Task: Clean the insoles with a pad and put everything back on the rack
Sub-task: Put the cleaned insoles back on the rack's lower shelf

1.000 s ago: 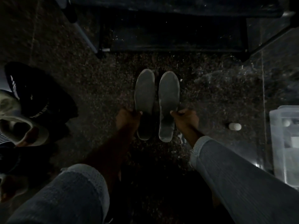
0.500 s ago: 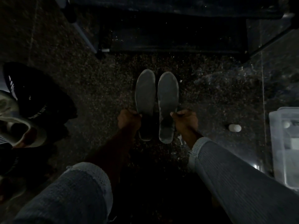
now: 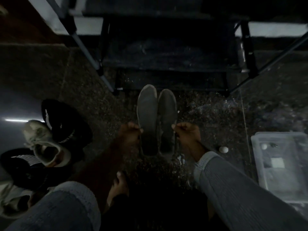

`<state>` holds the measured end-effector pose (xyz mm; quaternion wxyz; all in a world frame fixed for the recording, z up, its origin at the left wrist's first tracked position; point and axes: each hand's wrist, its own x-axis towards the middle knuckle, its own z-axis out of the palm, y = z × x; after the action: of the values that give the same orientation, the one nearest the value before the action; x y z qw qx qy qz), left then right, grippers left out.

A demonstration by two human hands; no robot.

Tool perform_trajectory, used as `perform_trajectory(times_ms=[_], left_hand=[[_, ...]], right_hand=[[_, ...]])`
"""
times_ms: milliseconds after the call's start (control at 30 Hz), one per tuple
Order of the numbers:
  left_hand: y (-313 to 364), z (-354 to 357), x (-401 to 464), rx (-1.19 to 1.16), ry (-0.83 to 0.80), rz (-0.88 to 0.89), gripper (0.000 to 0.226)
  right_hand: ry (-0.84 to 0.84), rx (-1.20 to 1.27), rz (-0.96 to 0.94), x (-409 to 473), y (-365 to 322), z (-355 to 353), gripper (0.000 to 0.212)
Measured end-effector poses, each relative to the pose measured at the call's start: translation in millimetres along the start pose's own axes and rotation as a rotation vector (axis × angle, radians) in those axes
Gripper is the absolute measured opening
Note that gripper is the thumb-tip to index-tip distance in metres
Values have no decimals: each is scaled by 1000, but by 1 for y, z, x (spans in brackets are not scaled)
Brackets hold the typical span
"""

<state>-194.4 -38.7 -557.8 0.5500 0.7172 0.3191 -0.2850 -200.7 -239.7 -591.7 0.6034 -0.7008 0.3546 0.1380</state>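
Two grey insoles are held side by side above the dark speckled floor, toes pointing toward the rack. My left hand (image 3: 130,132) pinches the outer edge of the left insole (image 3: 147,117). My right hand (image 3: 186,132) pinches the outer edge of the right insole (image 3: 167,114). The left insole slightly overlaps the right one. The dark shoe rack (image 3: 168,64) stands just beyond their toes, its lower shelves bare. A small white pad (image 3: 223,149) lies on the floor to the right of my right hand.
A pale sneaker (image 3: 45,144) and black shoes (image 3: 66,124) lie on the floor at the left. A clear plastic box (image 3: 281,162) sits at the right. My bare foot (image 3: 119,184) rests below the insoles. A tripod leg (image 3: 86,50) slants past the rack's left side.
The view has tilted up so more of the rack shows. The two insoles have come closer together, the left now overlapping the right. Both hands keep their grip.
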Motion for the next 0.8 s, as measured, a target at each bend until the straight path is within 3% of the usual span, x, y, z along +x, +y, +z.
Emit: perform_trajectory(times_ms=[267, 433, 800], left_hand=[[69, -43, -91, -136, 61, 119, 21], [111, -64, -155, -190, 37, 201, 8], [215, -83, -219, -225, 22, 371, 15]], right_hand=[[-115, 149, -91, -86, -98, -23, 14], [-136, 191, -165, -140, -147, -49, 14], [-34, 197, -377, -185, -265, -84, 16]])
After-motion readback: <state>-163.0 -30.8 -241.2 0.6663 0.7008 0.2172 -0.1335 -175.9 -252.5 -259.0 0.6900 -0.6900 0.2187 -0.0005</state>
